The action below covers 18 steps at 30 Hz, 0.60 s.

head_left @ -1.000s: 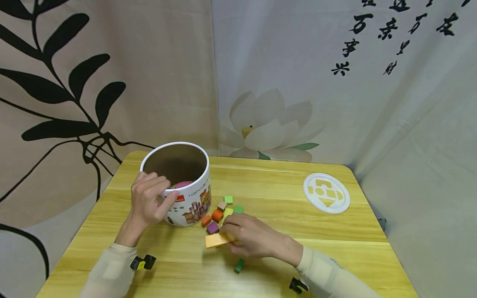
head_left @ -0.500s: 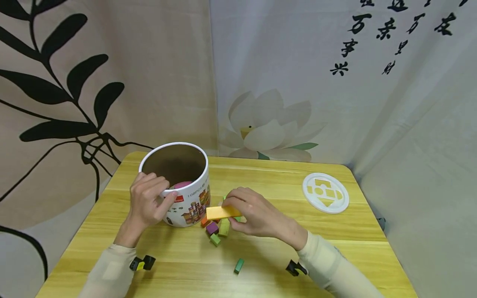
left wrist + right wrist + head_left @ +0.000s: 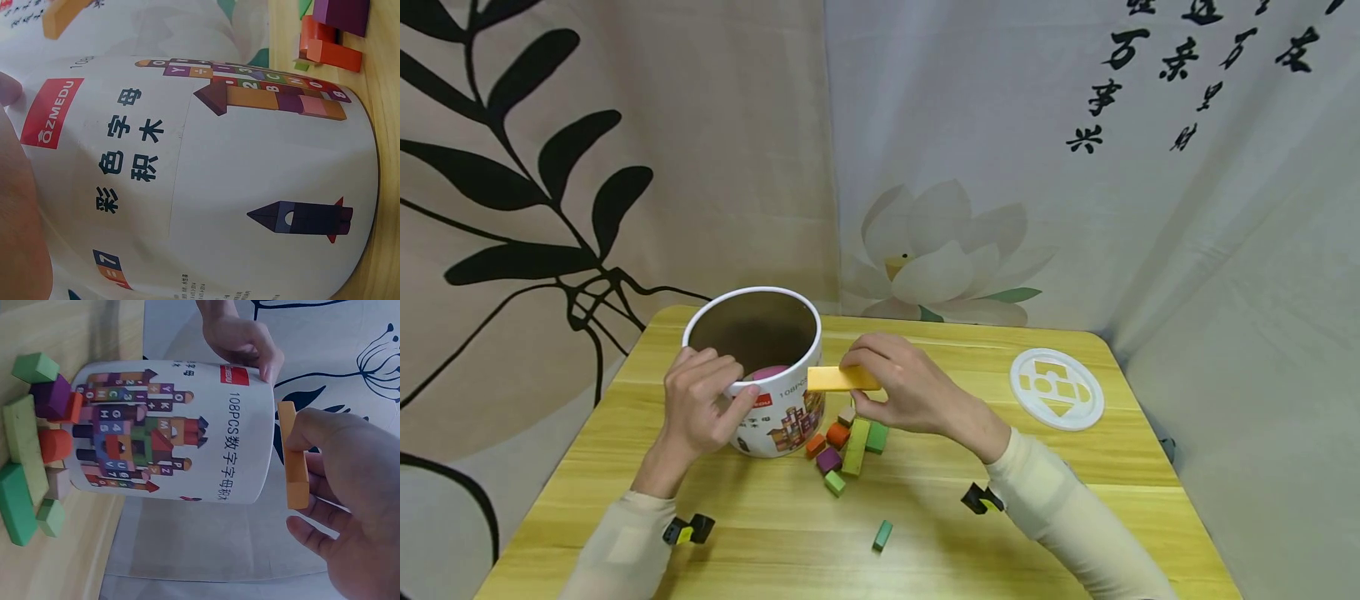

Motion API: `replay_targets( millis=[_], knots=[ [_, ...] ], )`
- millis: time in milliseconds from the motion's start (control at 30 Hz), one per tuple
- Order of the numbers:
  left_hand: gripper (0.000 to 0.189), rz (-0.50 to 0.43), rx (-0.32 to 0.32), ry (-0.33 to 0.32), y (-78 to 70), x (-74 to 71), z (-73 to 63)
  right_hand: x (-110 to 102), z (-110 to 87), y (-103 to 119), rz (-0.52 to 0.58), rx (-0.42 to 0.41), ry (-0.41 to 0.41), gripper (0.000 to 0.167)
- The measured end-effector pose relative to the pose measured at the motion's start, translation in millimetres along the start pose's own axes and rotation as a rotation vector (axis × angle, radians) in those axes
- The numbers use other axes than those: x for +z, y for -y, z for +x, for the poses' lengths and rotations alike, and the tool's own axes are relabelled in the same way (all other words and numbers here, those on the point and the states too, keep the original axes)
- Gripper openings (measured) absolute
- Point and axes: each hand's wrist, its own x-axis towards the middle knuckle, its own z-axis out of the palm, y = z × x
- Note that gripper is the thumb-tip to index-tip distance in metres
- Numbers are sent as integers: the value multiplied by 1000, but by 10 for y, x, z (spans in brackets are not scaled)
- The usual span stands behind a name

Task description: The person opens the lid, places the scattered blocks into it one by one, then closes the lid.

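Observation:
A white printed bucket [image 3: 786, 412] stands upright on the table's left half, with something pink low inside it. My left hand [image 3: 703, 400] grips its near rim, fingers over the edge and thumb outside. Between thumb and fingers my right hand [image 3: 910, 387] pinches an orange-yellow block [image 3: 842, 379], raised beside the bucket's right rim. In the right wrist view that long block [image 3: 292, 456] is near the bucket's mouth. Below lie a yellow-green block [image 3: 855, 447], a green block [image 3: 877, 437], a purple block [image 3: 829, 460], orange-red blocks [image 3: 838, 434] and a light green block [image 3: 834, 482].
Nearer the front edge lies a small dark green block [image 3: 882, 535] by itself. A white round lid with shaped cut-outs [image 3: 1057, 389] rests at the table's back right. Printed curtains [image 3: 760, 167] hang behind the wooden table [image 3: 970, 517].
My right hand has lifted the orange-yellow block off the pile, up and away toward the bucket's rim, uncovering the blocks beneath. The left hand keeps its hold on the rim.

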Motion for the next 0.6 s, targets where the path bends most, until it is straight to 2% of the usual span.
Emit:
replay_targets(
  millis=[233, 600],
  knots=[
    [46, -1, 3, 2, -1, 8, 1, 18, 168, -71, -13, 26, -3, 30],
    [38, 4, 1, -8, -9, 5, 5, 98, 489, -178, 8, 104, 43, 30]
  ],
)
